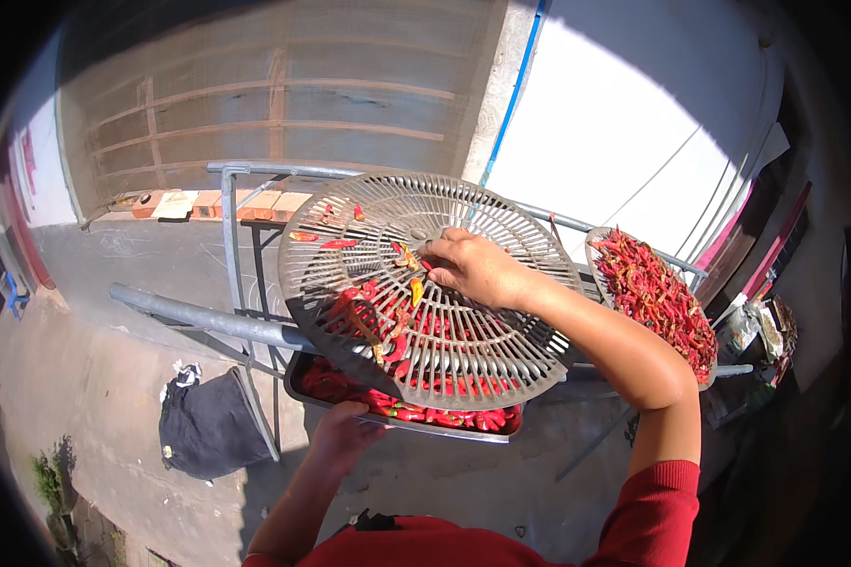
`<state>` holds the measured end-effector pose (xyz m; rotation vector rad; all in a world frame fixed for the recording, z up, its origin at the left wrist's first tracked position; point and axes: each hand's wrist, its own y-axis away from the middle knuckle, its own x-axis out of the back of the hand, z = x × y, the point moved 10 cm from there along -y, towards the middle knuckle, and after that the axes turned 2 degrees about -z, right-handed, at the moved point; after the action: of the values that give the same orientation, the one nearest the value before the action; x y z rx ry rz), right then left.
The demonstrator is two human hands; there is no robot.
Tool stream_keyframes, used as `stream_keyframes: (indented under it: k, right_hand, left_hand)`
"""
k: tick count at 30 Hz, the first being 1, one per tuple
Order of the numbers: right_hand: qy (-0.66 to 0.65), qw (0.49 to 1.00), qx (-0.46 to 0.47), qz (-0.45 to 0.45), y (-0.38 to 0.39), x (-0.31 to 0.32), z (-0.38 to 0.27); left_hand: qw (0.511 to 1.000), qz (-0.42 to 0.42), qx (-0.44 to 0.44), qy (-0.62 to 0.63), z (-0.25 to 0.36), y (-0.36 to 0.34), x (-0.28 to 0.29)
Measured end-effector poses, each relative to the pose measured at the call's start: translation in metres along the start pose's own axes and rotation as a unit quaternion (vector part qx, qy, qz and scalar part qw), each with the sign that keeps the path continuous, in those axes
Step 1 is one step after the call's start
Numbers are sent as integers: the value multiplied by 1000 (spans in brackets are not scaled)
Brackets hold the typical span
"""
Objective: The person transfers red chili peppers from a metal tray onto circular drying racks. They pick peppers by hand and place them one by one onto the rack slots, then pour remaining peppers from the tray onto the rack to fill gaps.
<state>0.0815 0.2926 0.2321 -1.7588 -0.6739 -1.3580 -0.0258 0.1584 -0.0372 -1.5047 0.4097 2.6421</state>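
At the frame's centre, the right hand [477, 269] curls its fingers over a round slatted rack [515, 392], their grip indeterminable; just below, the left hand [340, 439] clasps a tray [463, 434] of red chillies [444, 416], long axis left to right, right end lower.

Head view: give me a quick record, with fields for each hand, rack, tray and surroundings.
Left hand: at the near edge of the dark tray, grip partly hidden
Right hand: over the round slatted rack, fingertips down by pepper pieces
Rack: grey, with scattered red and yellow pieces
Tray: below the rack, holding red peppers
Surroundings: metal frame, pepper heap to the right, dark bundle lower left
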Motion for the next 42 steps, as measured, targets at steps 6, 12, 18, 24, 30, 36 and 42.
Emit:
stream_keyframes:
  k: [6, 12, 18, 24, 30, 36, 42]
  right_hand:
    - [-43, 994, -70, 75, -32, -3, 27]
    - [14, 996, 31, 82, -38, -18, -22]
    - [-100, 995, 13, 1, -48, -13, -12]
    - [-142, 989, -16, -38, -53, -14, -9]
    - [-151, 987, -31, -47, -51, -17, 1]
    - [-47, 997, 5, -66, -54, -17, -17]
    - [-117, 993, -4, 22, -44, -8, -18]
  left_hand:
    - [999, -23, 21, 13, -5, -3, -3]
    - [1000, -25, 18, 0, 2, 3, -11]
    - [999, -43, 21, -7, -2, -3, -5]
    - [998, -48, 20, -22, 0, 1, -10]
    - [999, -33, 18, -17, 1, 1, -3]
    - [999, -30, 18, -1, 0, 3, 1]
    - [998, -55, 24, -24, -2, 6, -7]
